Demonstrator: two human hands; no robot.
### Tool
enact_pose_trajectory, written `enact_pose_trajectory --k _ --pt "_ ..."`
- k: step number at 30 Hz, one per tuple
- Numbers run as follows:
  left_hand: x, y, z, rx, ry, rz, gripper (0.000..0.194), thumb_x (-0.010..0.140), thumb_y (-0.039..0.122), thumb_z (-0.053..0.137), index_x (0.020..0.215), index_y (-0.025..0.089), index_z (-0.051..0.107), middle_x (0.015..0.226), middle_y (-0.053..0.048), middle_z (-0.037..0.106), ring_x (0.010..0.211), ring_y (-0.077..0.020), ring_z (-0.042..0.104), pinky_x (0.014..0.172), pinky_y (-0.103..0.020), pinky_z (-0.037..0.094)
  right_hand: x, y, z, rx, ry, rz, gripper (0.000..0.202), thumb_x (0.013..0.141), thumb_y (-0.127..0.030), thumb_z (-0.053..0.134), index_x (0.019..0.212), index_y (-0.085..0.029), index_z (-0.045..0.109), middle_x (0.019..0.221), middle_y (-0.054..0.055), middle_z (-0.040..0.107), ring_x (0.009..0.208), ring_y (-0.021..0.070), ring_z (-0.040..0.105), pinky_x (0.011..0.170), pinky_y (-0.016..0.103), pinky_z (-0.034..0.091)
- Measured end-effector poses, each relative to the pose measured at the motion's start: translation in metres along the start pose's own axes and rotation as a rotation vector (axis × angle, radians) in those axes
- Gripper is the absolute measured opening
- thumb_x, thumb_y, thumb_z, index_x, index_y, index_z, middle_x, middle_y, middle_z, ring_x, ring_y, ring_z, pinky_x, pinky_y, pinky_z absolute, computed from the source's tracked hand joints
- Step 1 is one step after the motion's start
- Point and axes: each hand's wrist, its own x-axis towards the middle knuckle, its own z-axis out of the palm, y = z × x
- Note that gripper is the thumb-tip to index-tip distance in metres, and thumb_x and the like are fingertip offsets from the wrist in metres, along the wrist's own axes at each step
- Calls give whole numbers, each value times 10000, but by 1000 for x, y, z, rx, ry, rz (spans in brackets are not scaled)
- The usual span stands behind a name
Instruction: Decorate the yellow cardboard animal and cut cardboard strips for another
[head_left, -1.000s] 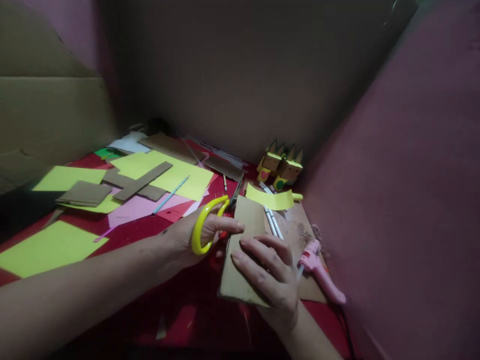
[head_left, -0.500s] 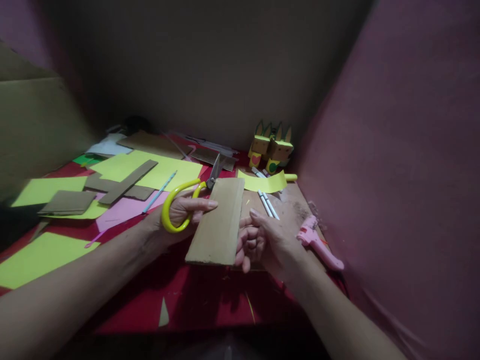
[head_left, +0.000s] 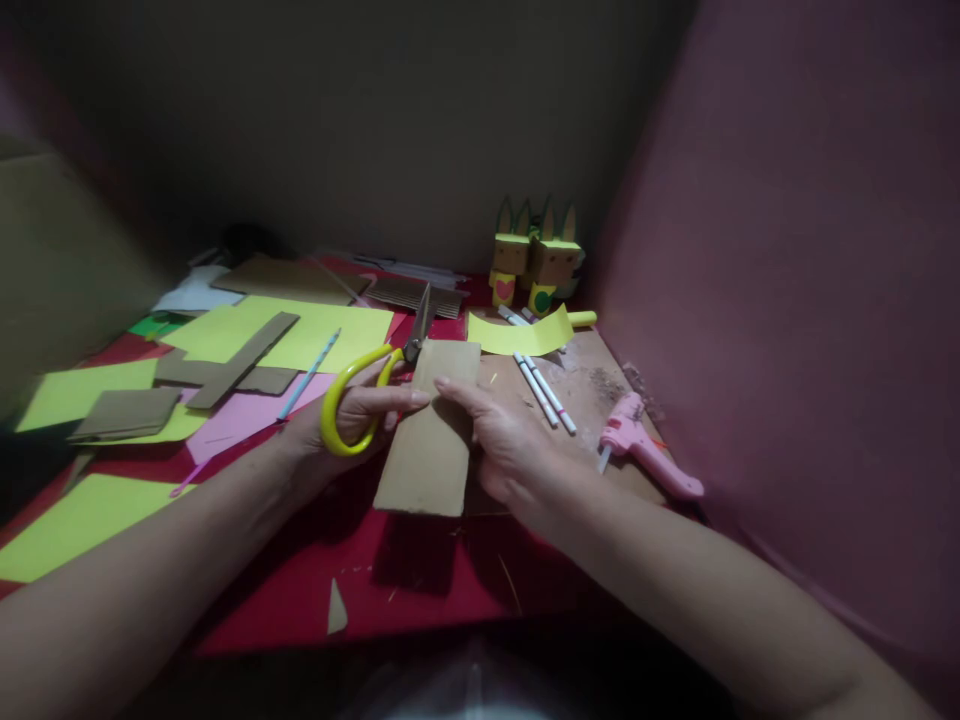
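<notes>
A rectangular piece of cardboard [head_left: 429, 455] is held above the red tabletop. My left hand [head_left: 367, 405] grips its left edge, thumb on top, with yellow-handled scissors [head_left: 349, 405] hooked on the same hand and their blades pointing up and away. On the right edge, my right hand [head_left: 499, 435] pinches the cardboard, its thumb lying on the upper face and its other fingers underneath, mostly hidden.
Yellow sheets [head_left: 337, 335], cardboard strips [head_left: 244, 362] and a blue pencil [head_left: 309, 375] lie at left. Markers [head_left: 544, 392], a curved yellow strip [head_left: 521, 335] and a pink glue gun [head_left: 649, 450] are at right. Two cardboard figures [head_left: 553, 262] stand behind.
My right hand has moved up and closed on the cardboard's right edge, its thumb now on top. The view has shifted slightly, and my left hand keeps its hold.
</notes>
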Motion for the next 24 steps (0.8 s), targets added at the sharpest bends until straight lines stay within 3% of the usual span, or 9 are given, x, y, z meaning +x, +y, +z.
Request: enact_pose_trajectory --k 3,6,14,20,24 --pt "-4 -2 1 -39 -25 8 354 640 231 799 980 193 709 741 -8 697 615 -199 683 612 -296 550 3 7 0 -34 -13 -57 123 827 -222 678 943 -195 708 764 12 743 658 202 679 792 438 588" --pt "-7 -4 1 -30 -73 69 410 712 240 773 1111 190 693 944 -64 753 729 -235 714 669 -320 566 3 7 -1 -80 -5 -87 139 827 -227 662 952 -192 710 781 22 754 707 212 701 788 422 592" --pt "-6 -13 -9 202 -96 274 414 816 337 755 1186 177 660 1155 -97 723 1027 -283 671 878 -353 552 3 10 -10 -114 -114 -179 296 745 -298 751 1012 -189 683 797 10 771 760 210 727 760 348 588" --pt "-10 -14 -8 215 -143 392 405 855 354 738 1203 175 633 1256 -104 693 1091 -261 661 921 -333 547 1 16 -14 -58 -193 -205 382 760 -314 769 1106 -205 648 832 5 782 683 183 721 681 306 585" --pt "-14 -8 -4 182 -156 392 489 843 322 751 1281 176 588 1265 -106 686 1118 -262 648 970 -351 535 1 18 -18 -2 -234 -191 488 774 -284 767 1228 -219 603 896 18 796 702 192 735 703 324 595"
